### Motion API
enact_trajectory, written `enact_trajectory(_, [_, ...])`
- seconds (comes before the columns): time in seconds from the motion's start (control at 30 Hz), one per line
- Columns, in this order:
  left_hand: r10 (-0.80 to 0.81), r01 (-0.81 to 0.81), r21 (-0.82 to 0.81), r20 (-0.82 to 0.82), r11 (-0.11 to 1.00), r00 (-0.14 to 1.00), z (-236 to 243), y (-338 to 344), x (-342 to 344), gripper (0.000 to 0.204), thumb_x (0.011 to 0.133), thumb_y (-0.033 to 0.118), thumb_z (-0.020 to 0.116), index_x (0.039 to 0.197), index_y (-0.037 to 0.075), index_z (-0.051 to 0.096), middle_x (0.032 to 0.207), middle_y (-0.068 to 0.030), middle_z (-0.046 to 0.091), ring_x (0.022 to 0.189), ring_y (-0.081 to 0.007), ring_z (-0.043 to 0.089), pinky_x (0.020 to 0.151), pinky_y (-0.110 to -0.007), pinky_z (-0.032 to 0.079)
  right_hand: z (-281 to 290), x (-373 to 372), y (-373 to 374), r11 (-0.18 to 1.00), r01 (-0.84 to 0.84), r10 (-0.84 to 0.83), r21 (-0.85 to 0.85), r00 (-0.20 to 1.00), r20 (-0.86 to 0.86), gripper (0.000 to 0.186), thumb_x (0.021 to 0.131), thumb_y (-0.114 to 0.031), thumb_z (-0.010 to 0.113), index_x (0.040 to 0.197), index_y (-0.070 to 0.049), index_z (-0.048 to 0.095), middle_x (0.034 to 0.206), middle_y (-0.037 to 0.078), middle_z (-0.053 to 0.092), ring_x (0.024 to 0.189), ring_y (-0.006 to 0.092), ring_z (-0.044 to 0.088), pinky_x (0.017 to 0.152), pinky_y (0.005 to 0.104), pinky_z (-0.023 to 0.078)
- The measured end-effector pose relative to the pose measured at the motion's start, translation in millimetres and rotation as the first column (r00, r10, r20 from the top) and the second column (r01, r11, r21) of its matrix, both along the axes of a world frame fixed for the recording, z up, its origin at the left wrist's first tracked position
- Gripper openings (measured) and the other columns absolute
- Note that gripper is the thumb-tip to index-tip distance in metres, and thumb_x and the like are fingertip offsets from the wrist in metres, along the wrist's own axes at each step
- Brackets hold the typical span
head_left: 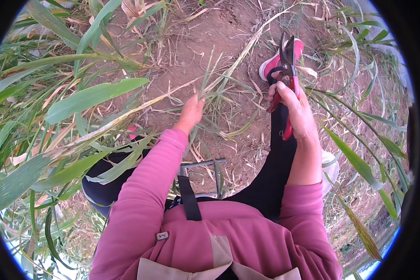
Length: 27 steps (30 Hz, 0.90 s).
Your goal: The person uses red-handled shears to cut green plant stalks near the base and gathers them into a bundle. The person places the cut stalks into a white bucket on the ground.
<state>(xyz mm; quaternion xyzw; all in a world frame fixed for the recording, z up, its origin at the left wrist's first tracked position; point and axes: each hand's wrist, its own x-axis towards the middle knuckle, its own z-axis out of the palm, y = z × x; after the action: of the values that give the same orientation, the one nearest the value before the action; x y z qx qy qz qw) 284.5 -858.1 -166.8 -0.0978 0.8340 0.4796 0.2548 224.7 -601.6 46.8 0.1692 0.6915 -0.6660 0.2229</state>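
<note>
My left hand reaches out over the bare soil and is closed around a small tuft of green grass blades that stand up from its fingers. My right hand is held up on the right, gripping red-handled pruning shears whose dark blades point away from me and look slightly apart. Both arms wear pink sleeves. The shears are about a hand's width to the right of the tuft, not touching it.
Tall green and dry yellow leaves crowd the left side and the right edge. Brown soil with dry stalks lies ahead. My black-trousered leg ends in a red shoe. A thin metal bar sits by my knees.
</note>
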Motion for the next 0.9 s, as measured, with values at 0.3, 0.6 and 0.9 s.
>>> enact_trajectory(0.3, [-0.236,0.250,-0.075,0.162,0.965,0.958,-56,-7,27,0.030,0.089,0.023,0.047,0.105,-0.002,0.054,0.100,-0.0270,0.059,0.095,-0.0430,0.055,0.085,-0.045,0.042,1,1,-3,0.999,0.022,-0.022,-0.042,1.000,0.007,0.035,0.092,-0.026,0.054,0.116,-0.001,0.049,0.083,0.002,0.053,0.076,0.0101,0.051,0.065,0.0251,0.044])
enact_trajectory(0.6, [0.187,-0.318,0.423,0.322,0.849,0.928,-3,6,-47,0.025,0.093,0.027,0.050,0.095,0.005,0.059,0.082,-0.0022,0.058,0.075,-0.0128,0.050,0.072,-0.030,0.041,-4,2,5,0.999,0.021,-0.020,-0.041,1.000,0.020,0.035,0.092,-0.027,0.054,0.116,-0.001,0.049,0.084,0.002,0.054,0.077,0.0099,0.052,0.066,0.0255,0.044])
enact_trajectory(0.9, [0.021,-0.064,0.119,0.331,0.991,0.943,-63,71,-65,0.031,0.092,0.032,0.049,0.090,0.004,0.061,0.091,-0.0111,0.063,0.091,-0.0228,0.057,0.082,-0.036,0.042,2,-1,16,0.999,0.037,-0.038,-0.035,0.999,-0.024,0.042,0.093,-0.028,0.045,0.124,0.001,0.041,0.090,0.008,0.054,0.083,0.0154,0.054,0.075,0.0309,0.047])
